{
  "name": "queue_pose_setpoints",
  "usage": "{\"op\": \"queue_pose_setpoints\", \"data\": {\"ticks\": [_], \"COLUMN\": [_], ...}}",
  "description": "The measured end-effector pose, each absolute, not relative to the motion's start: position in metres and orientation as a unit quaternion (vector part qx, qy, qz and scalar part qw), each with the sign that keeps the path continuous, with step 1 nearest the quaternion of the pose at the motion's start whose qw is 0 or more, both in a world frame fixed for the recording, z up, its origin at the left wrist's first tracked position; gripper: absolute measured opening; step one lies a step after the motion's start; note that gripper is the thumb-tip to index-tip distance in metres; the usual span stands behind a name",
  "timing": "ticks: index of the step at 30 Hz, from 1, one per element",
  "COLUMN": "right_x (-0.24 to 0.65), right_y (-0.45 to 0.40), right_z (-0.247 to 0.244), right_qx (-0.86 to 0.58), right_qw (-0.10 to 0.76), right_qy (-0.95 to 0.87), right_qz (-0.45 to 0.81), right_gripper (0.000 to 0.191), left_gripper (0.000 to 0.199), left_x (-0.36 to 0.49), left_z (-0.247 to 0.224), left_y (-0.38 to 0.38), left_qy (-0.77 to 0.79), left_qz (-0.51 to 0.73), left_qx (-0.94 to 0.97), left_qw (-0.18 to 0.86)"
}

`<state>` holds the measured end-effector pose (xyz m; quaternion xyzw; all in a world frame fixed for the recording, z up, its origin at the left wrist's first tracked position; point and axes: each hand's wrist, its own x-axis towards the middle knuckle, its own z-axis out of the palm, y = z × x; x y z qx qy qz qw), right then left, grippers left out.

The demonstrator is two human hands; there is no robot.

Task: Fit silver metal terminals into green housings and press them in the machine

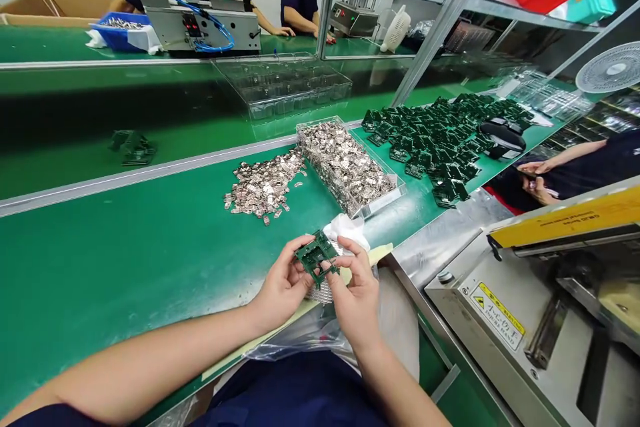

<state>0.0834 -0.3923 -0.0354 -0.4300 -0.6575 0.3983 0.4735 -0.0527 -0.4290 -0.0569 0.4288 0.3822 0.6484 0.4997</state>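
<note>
Between my two hands, near the front edge of the bench, is a green plastic frame with openings in it. My left hand grips its left side between thumb and fingers. On its right side, the thumb and fingers of my right hand are closed; any small part under those fingertips is too small to make out. Beyond them lies a loose pile of small metal pieces. A clear box full of similar pieces stands to its right. White cloth or paper lies just behind my right hand.
Many green frames are heaped at the back right, beside a black object. A machine with a yellow cover stands on the right. Clear trays lie beyond the ledge. Other people's hands show behind and at far right.
</note>
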Motion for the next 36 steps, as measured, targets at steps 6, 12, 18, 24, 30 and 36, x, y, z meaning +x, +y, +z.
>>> {"op": "queue_pose_setpoints", "data": {"ticks": [6,12,18,24,30,36], "right_x": [0.083,0.084,0.082,0.077,0.082,0.079], "right_y": [-0.393,-0.396,-0.398,-0.4,-0.404,-0.41], "right_z": [-0.037,-0.043,-0.045,-0.039,-0.037,-0.038], "right_qx": [-0.439,-0.437,-0.41,-0.418,-0.426,-0.434], "right_qw": [0.474,0.474,0.476,0.475,0.455,0.479], "right_qy": [-0.682,-0.694,-0.641,-0.526,-0.572,-0.555], "right_qz": [0.344,0.32,0.441,0.568,0.533,0.524], "right_gripper": [0.006,0.005,0.009,0.008,0.003,0.006], "left_gripper": [0.044,0.034,0.037,0.037,0.034,0.034], "left_x": [-0.051,-0.051,-0.05,-0.049,-0.049,-0.05], "left_z": [-0.062,-0.064,-0.061,-0.055,-0.052,-0.053], "left_y": [-0.431,-0.429,-0.434,-0.437,-0.442,-0.444], "left_qy": [0.416,0.448,0.478,0.501,0.526,0.526], "left_qz": [0.64,0.635,0.611,0.592,0.565,0.559], "left_qx": [0.45,0.453,0.428,0.407,0.449,0.474], "left_qw": [0.464,0.436,0.464,0.483,0.45,0.432]}}
